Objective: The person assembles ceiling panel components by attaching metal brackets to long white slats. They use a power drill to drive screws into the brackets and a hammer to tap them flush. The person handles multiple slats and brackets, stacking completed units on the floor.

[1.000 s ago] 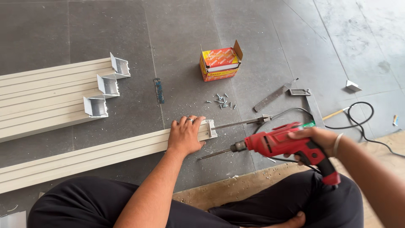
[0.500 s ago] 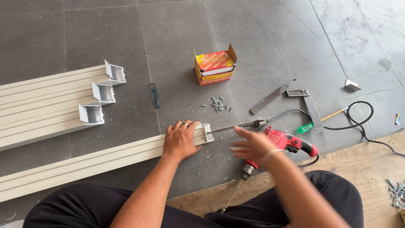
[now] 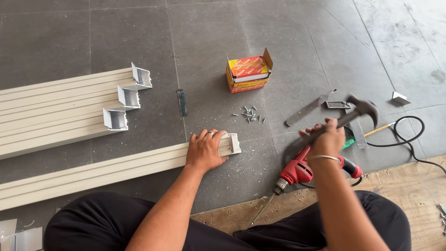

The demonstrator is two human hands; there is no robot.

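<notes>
Two hands busy: right hand (image 3: 326,137) fingers wrapped round hammer (image 3: 353,114) handle; left hand (image 3: 205,149) fingers flat on channel (image 3: 116,169).

Screws (image 3: 251,114) lie between box (image 3: 247,73) and rail (image 3: 116,169).

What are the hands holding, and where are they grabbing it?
The right hand grips a hammer by its handle. The left hand presses flat on a beige channel.

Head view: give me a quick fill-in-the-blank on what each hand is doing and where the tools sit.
1. The right hand grips a ____ by its handle.
2. The left hand presses flat on the end of a long pale ____.
3. The red drill lies on the ____, under the right hand.
4. Loose screws are scattered just in front of the open orange ____.

Missing words: hammer; channel; floor; box
</notes>
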